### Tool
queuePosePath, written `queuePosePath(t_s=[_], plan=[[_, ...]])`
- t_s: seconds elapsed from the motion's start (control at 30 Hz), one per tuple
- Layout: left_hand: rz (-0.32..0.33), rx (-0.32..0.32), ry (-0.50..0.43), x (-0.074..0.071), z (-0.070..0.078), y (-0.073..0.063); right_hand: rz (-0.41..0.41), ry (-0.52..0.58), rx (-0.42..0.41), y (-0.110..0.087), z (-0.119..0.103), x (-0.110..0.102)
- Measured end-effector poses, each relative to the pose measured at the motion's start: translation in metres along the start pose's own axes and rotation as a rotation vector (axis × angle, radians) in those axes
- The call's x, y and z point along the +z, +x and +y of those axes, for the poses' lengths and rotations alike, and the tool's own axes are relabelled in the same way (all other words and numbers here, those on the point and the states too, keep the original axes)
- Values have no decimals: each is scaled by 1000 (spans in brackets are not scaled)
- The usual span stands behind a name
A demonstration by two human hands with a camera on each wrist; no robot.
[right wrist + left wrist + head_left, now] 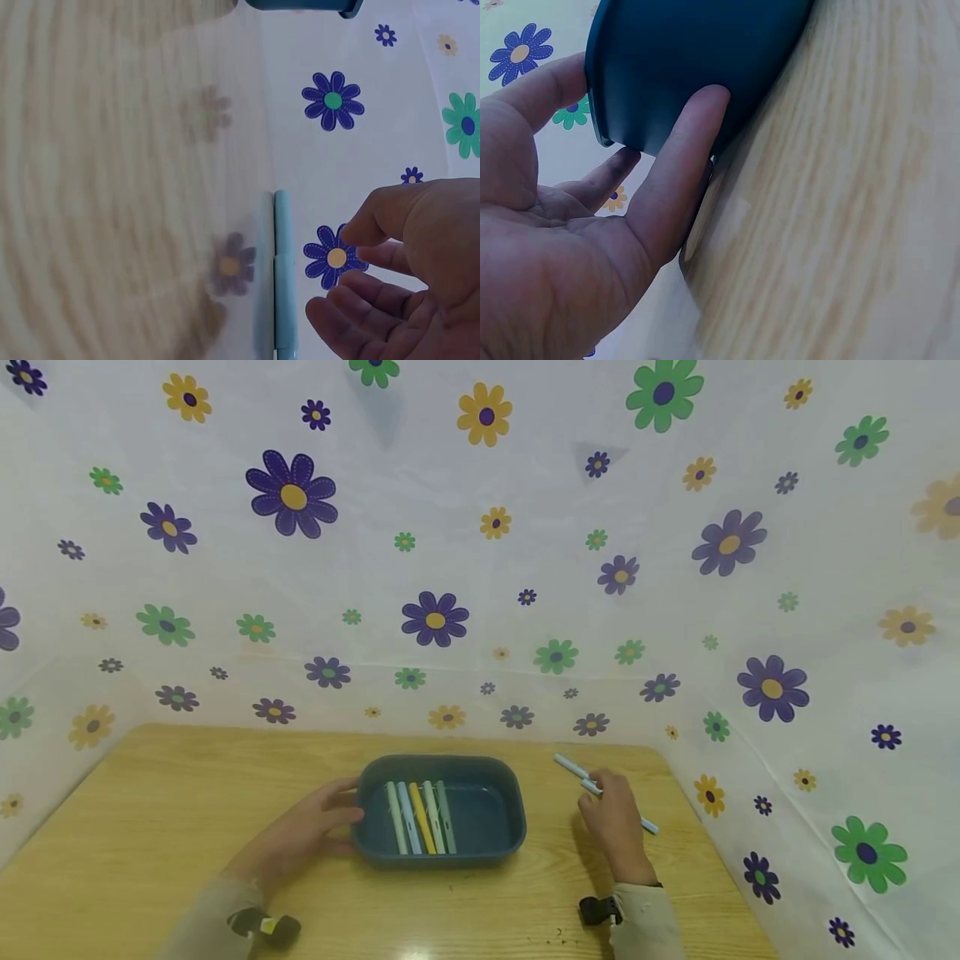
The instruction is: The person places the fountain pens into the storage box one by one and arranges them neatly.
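A dark blue rectangular box (pixel 487 764) stands on the table, several slim pens (pixel 422 818) side by side in its left half. My left hand (pixel 330 818) rests against the box's left end. In the left wrist view the thumb (pixel 694 124) lies straight along the box wall (pixel 667 67), the other fingers spread at its edge. To the right of the box, light blue pens (pixel 572 766) lie nearly in line on the table. Over them is my right hand (pixel 615 818), fingers loosely bent. In the right wrist view those fingers (pixel 330 322) are apart from the light blue pen (pixel 285 300).
The wooden table (pixel 202 802) is bordered at the back and sides by a white sheet (pixel 360 610) printed with flowers. Some small dark specks (pixel 558 935) lie near the front, by the right wrist. A black wrist camera (pixel 596 910) sits at the right cuff.
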State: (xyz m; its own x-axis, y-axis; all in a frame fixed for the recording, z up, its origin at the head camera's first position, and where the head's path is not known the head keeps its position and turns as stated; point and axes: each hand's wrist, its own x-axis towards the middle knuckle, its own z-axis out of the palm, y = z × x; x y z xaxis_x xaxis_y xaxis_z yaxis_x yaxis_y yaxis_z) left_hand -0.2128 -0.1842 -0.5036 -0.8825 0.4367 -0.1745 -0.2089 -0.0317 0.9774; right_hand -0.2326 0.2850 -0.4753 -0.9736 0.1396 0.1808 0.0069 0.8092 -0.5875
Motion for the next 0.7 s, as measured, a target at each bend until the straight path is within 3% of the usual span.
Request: queuePosePath(t_s=[0.37,0.7], plan=[[-19,7,-16,-2,-4,5,-12,-20,70,2,17,-4],[-6,7,2,0,-1,2,-64,-209,58,-1,18,-11]])
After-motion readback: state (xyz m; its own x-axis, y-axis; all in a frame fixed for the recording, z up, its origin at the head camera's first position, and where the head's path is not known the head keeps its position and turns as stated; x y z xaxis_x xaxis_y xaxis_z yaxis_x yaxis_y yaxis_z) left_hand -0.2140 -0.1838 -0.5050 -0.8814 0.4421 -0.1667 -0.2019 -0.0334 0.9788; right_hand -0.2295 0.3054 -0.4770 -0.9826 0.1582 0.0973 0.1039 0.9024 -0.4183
